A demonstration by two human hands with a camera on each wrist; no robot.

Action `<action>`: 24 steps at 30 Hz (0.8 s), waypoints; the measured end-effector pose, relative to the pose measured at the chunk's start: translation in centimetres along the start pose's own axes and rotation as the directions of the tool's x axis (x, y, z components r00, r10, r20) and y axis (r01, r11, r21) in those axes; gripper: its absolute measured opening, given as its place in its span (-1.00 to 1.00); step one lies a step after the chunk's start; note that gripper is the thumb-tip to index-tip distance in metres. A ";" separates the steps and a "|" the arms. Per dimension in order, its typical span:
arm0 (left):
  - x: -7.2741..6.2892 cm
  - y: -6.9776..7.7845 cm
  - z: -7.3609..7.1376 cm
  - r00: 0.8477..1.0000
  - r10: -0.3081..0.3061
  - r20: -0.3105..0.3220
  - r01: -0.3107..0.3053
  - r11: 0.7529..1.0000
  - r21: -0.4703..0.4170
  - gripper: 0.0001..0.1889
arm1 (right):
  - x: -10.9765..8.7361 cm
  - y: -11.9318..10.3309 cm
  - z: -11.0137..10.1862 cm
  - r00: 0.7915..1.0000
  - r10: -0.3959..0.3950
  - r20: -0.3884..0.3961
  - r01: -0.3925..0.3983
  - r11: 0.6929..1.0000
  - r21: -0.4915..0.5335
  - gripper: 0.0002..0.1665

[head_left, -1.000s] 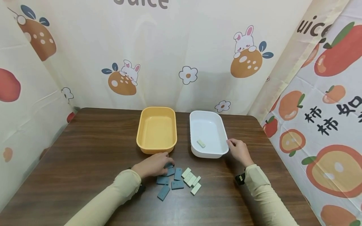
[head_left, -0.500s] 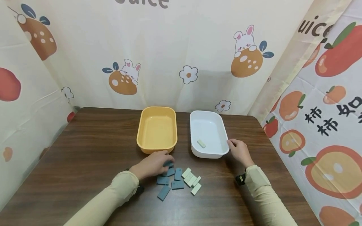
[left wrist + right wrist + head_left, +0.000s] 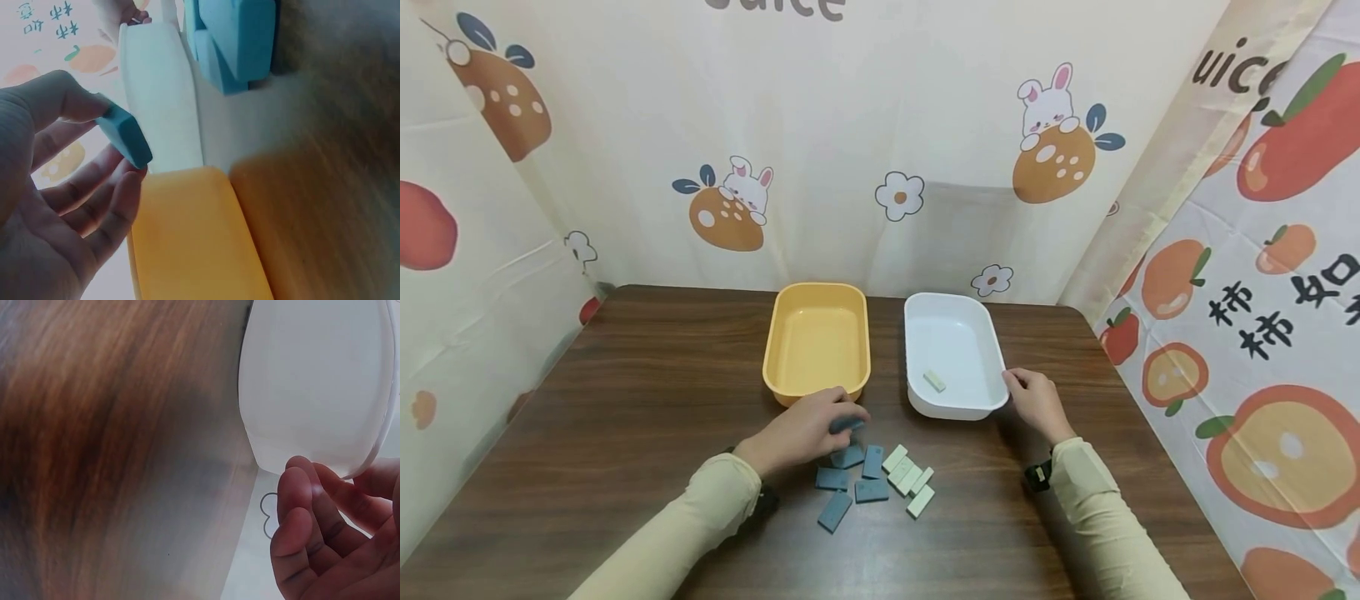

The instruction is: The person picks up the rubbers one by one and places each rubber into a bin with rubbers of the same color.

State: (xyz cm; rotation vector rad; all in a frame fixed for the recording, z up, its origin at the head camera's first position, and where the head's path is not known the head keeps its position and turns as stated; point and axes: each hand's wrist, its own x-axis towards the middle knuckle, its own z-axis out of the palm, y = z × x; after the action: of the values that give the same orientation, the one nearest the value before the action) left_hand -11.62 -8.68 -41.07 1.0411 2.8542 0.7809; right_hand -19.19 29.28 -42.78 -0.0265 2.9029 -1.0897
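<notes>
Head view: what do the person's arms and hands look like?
The left sleeve and right sleeve are long and pale yellow. The left hand and right hand are ungloved. A black, light-marked device is at the right wrist; a dark object, details unclear, at the left.

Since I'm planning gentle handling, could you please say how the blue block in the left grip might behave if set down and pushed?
The blue block seems stiff, showing no bend in the left grip. Its flat faces and straight edges suggest sliding rather than rolling. Being thin, it seems unlikely to tip when laid flat.
</notes>
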 end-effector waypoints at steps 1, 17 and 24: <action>0.0 -0.1 -0.1 1.000 -0.001 -0.017 0.001 1.000 -0.008 -0.70 | 0.0 0.0 0.0 1.000 0.000 -0.002 0.000 1.000 0.001 -0.49; 0.4 -0.7 -1.6 0.983 -0.043 -0.176 0.048 0.998 0.028 -0.64 | 0.0 -0.2 0.0 0.999 0.034 0.007 -0.034 0.999 0.022 -0.45; 0.5 -1.1 -2.2 0.972 -0.095 -0.213 0.097 0.995 -0.002 -0.62 | 0.3 -0.1 0.1 1.000 0.027 -0.002 -0.027 0.999 0.017 -0.47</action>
State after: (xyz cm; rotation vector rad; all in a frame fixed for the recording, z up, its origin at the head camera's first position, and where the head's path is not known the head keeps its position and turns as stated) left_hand -13.02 -10.13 -39.63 0.8603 3.0591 0.9267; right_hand -19.52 29.14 -42.86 0.0147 2.8867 -1.1110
